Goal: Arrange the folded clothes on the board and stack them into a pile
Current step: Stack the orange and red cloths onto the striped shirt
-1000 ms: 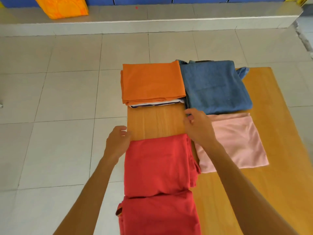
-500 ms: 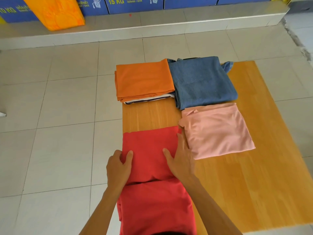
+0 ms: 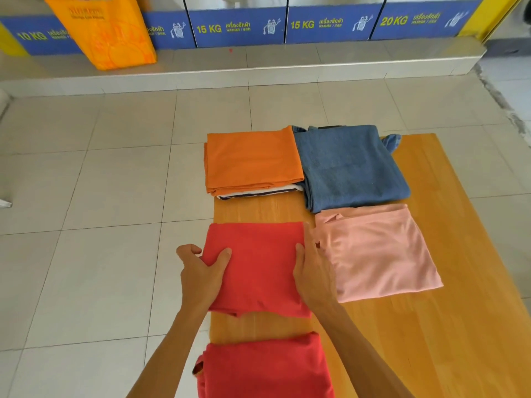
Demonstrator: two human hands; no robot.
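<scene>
A wooden board (image 3: 448,282) lies on the tiled floor with folded clothes on it. My left hand (image 3: 201,268) grips the left edge of a folded red cloth (image 3: 258,265), thumb on top. My right hand (image 3: 311,271) holds its right edge. A second red cloth (image 3: 264,369) lies nearer me, apart from the first. A pink cloth (image 3: 376,251) lies to the right. At the far end, an orange cloth (image 3: 253,159) rests on a striped white piece (image 3: 258,192), beside a folded blue denim piece (image 3: 350,168).
An orange bag (image 3: 106,33) stands on a raised tiled step (image 3: 258,70) in front of blue washer panels (image 3: 238,25). Tiled floor (image 3: 100,225) lies to the left of the board. The board's right half is bare wood.
Both hands took hold of the upper red cloth by its sides. It now sits farther from me, with a strip of bare board between it and the lower red cloth.
</scene>
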